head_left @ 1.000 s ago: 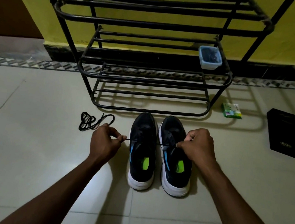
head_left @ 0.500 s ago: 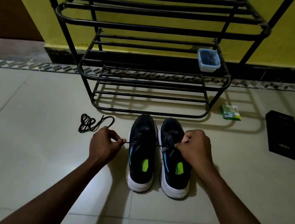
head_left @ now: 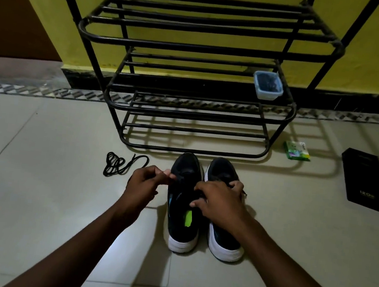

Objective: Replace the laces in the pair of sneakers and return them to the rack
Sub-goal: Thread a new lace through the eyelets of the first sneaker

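Note:
Two black sneakers with white soles stand side by side on the tiled floor, toes toward the rack: the left sneaker (head_left: 184, 204) and the right sneaker (head_left: 222, 238). My left hand (head_left: 145, 185) pinches a black lace end beside the left sneaker's upper. My right hand (head_left: 220, 203) lies over the right sneaker's lacing, fingers curled on the lace there. A loose black lace (head_left: 121, 163) lies coiled on the floor to the left. The black metal shoe rack (head_left: 202, 49) stands just behind the sneakers.
A small clear tub (head_left: 268, 85) with dark contents sits on the rack's middle shelf at the right. A green packet (head_left: 297, 151) and a black flat box (head_left: 366, 179) lie on the floor at the right. A yellow wall is behind the rack.
My hands have come closer together: the left moved right to the left sneaker, and the right shifted left and down over the right sneaker. The taut lace between them is no longer visible.

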Demonstrator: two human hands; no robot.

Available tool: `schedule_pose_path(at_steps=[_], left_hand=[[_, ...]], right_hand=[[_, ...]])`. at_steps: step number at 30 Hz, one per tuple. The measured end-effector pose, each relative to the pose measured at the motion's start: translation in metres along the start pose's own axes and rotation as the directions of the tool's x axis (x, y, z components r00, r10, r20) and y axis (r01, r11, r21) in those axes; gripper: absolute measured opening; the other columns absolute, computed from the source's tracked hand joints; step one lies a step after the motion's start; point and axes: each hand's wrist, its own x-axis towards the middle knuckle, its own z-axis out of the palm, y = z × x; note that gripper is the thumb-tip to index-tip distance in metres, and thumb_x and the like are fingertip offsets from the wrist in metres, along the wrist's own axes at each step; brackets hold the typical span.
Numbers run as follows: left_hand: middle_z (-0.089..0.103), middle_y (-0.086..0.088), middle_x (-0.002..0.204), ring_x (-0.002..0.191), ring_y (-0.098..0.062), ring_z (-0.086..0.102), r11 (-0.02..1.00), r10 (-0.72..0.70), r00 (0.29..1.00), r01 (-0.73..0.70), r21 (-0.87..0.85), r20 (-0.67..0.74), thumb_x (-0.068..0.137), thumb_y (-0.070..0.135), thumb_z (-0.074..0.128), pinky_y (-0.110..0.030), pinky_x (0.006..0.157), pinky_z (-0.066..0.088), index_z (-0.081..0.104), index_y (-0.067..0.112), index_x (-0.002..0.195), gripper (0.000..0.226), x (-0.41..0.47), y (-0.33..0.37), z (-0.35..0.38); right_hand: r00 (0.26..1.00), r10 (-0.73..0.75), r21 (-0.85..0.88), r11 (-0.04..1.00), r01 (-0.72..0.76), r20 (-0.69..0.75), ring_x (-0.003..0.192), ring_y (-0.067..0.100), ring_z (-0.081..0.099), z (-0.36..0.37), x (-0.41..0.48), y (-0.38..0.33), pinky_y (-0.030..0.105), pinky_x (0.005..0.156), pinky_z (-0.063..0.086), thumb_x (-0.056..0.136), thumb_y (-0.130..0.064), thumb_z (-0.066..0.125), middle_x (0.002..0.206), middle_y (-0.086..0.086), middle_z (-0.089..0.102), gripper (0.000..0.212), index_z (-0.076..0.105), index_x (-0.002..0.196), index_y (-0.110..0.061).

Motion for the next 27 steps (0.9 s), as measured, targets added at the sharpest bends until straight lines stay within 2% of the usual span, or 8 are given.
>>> schedule_pose_path(at_steps=[3, 5, 9, 14, 18, 21, 24, 27], left_hand=[[0.078, -0.003, 0.102, 0.107, -0.017, 0.071, 0.998, 0.006, 0.999, -0.003, -0.064, 0.051, 0.097, 0.033, 0.064, -0.043, 0.089, 0.045, 0.061, 0.001, 0.085, 0.034, -0.004, 0.004, 0.002], [0.078, -0.006, 0.102, 0.107, -0.021, 0.071, 0.994, 0.01, 0.998, -0.003, -0.111, 0.065, 0.098, 0.03, 0.064, -0.043, 0.09, 0.046, 0.061, -0.001, 0.086, 0.034, -0.004, 0.004, 0.005], [0.076, -0.016, 0.098, 0.099, -0.024, 0.073, 0.966, -0.001, 0.999, 0.014, -0.258, 0.05, 0.097, 0.025, 0.065, -0.031, 0.077, 0.049, 0.061, -0.001, 0.087, 0.028, -0.004, 0.007, 0.009], [0.075, -0.019, 0.09, 0.088, -0.021, 0.073, 0.963, 0.032, 0.999, -0.027, -0.27, 0.015, 0.095, 0.023, 0.068, -0.018, 0.067, 0.054, 0.068, -0.001, 0.08, 0.028, -0.004, 0.006, 0.014], [0.076, -0.019, 0.094, 0.096, -0.033, 0.073, 0.969, 0.092, 0.996, -0.087, -0.231, 0.011, 0.098, 0.02, 0.064, -0.032, 0.08, 0.056, 0.077, 0.003, 0.091, 0.022, -0.002, 0.003, 0.015], [0.079, -0.01, 0.092, 0.093, -0.027, 0.075, 0.978, 0.158, 0.987, -0.158, -0.133, -0.012, 0.096, 0.008, 0.065, -0.034, 0.082, 0.059, 0.078, 0.007, 0.097, 0.014, 0.001, 0.002, 0.016], [0.079, -0.001, 0.086, 0.085, -0.013, 0.075, 0.978, 0.194, 0.98, -0.196, -0.076, -0.04, 0.088, -0.005, 0.07, -0.02, 0.073, 0.056, 0.078, 0.009, 0.09, 0.016, 0.002, 0.004, 0.02], [0.077, 0.0, 0.084, 0.085, -0.01, 0.074, 0.966, 0.256, 0.966, -0.257, -0.022, -0.042, 0.081, -0.015, 0.072, -0.021, 0.079, 0.057, 0.077, -0.001, 0.088, 0.016, 0.004, 0.003, 0.022]], right_hand=[[0.998, 0.012, 0.042, 0.999, -0.01, -0.059, 0.115, 0.011, 0.055, -0.003, 0.0, 0.0, 0.043, 0.091, 0.02, 0.094, -0.038, 0.061, 0.106, -0.012, 0.066, 0.01, 0.066, 0.098, -0.031], [0.997, 0.017, 0.092, 0.996, -0.01, -0.074, 0.112, 0.01, 0.054, -0.004, 0.0, 0.003, 0.042, 0.091, 0.022, 0.095, -0.038, 0.06, 0.101, -0.012, 0.061, 0.012, 0.067, 0.091, -0.03], [0.994, 0.0, 0.407, 0.912, 0.043, -0.106, 0.1, 0.008, 0.057, -0.002, -0.001, 0.011, 0.036, 0.091, 0.041, 0.089, -0.035, 0.072, 0.1, -0.008, 0.057, 0.016, 0.068, 0.075, -0.029], [0.994, 0.097, 0.879, 0.477, 0.006, -0.06, 0.094, 0.014, 0.072, -0.002, 0.0, 0.004, 0.035, 0.094, 0.055, 0.088, -0.011, 0.074, 0.093, 0.003, 0.077, 0.019, 0.074, 0.07, -0.008], [0.983, 0.172, 0.986, 0.145, -0.084, 0.058, 0.099, 0.021, 0.073, -0.003, -0.001, -0.003, 0.035, 0.082, 0.046, 0.099, -0.017, 0.059, 0.099, 0.009, 0.078, 0.022, 0.072, 0.084, -0.008], [0.959, 0.267, 0.995, -0.025, -0.094, 0.097, 0.1, 0.026, 0.073, -0.001, 0.001, -0.003, 0.034, 0.079, 0.048, 0.1, -0.01, 0.058, 0.098, 0.014, 0.077, 0.018, 0.074, 0.093, -0.008], [0.939, 0.336, 0.996, 0.03, -0.084, 0.07, 0.085, 0.02, 0.072, 0.009, 0.006, -0.005, 0.027, 0.07, 0.052, 0.096, -0.003, 0.062, 0.091, 0.015, 0.076, 0.013, 0.074, 0.101, -0.004], [0.938, 0.346, 0.983, 0.175, -0.061, -0.003, 0.077, 0.016, 0.07, 0.017, 0.014, -0.005, 0.022, 0.062, 0.051, 0.094, 0.002, 0.063, 0.086, 0.011, 0.076, 0.018, 0.075, 0.101, -0.009]])
